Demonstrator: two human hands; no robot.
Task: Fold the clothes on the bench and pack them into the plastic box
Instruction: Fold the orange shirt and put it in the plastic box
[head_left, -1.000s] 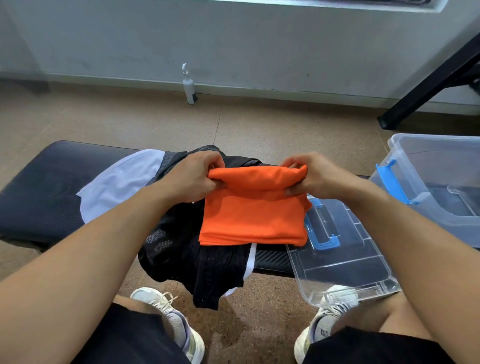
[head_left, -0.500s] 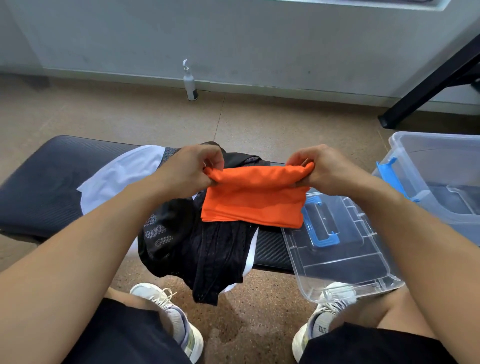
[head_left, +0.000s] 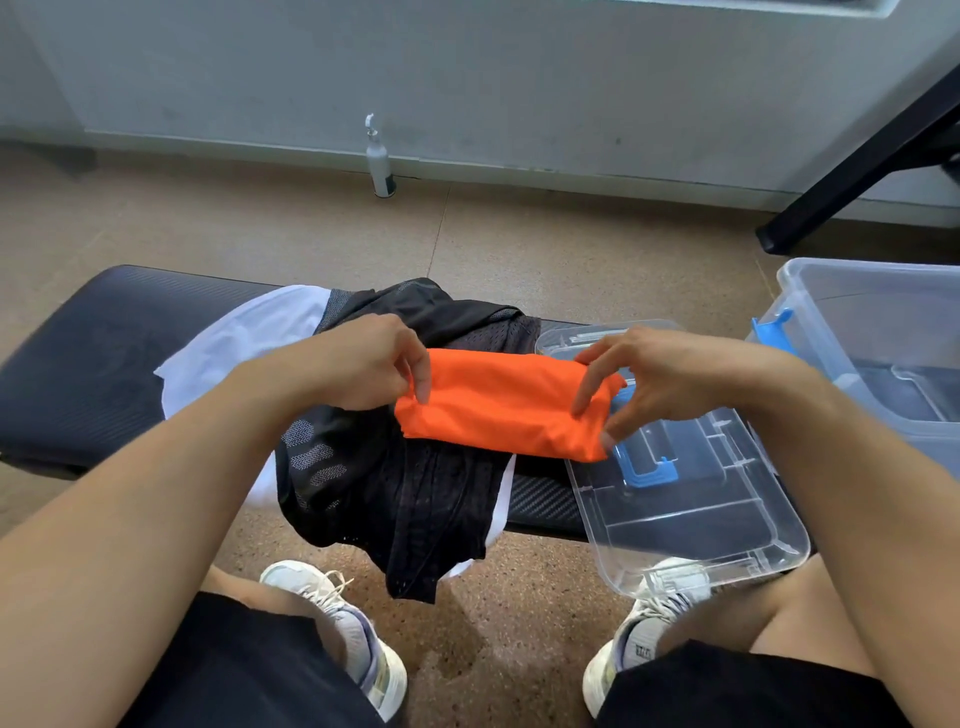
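- Orange folded garment (head_left: 506, 402) is held just above the black bench (head_left: 93, 364), left hand (head_left: 363, 366) pinching one end, right hand (head_left: 660, 379) pinching the other.
- Black mesh garment (head_left: 395, 499) and clear lid (head_left: 691, 514) lie beneath.
- Plastic box (head_left: 878, 332) sits farther right.

The left part of the bench (head_left: 78, 364) is left bare. Its middle is covered by a heap of black and white clothes (head_left: 384, 467), and its right end is taken up by the clear lid (head_left: 691, 509). The plastic box (head_left: 872, 332) is open-topped at the far right, with only floor (head_left: 597, 249) seen behind the bench. A bottle (head_left: 379, 161) is stood by the wall, well apart.
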